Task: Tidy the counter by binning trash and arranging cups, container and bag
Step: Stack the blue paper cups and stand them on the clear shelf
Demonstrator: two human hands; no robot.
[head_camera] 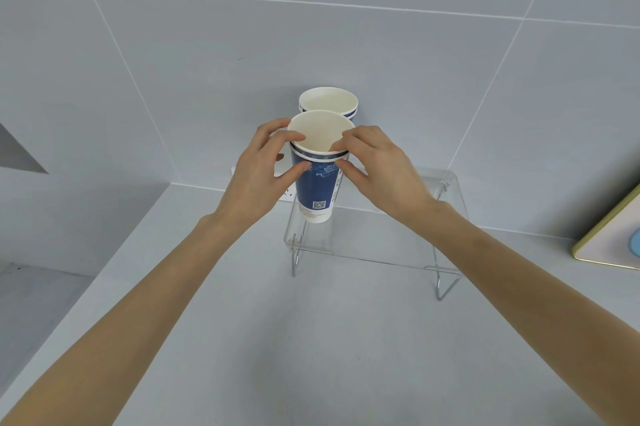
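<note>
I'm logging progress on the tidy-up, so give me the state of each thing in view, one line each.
Near paper cups: nested, upright, held at the rim.
Far paper cups: nested, upright, empty on top.
Left hand: gripping the near cups.
Right hand: pinching the same rim.
Clear acrylic stand: upright on the counter.
</note>
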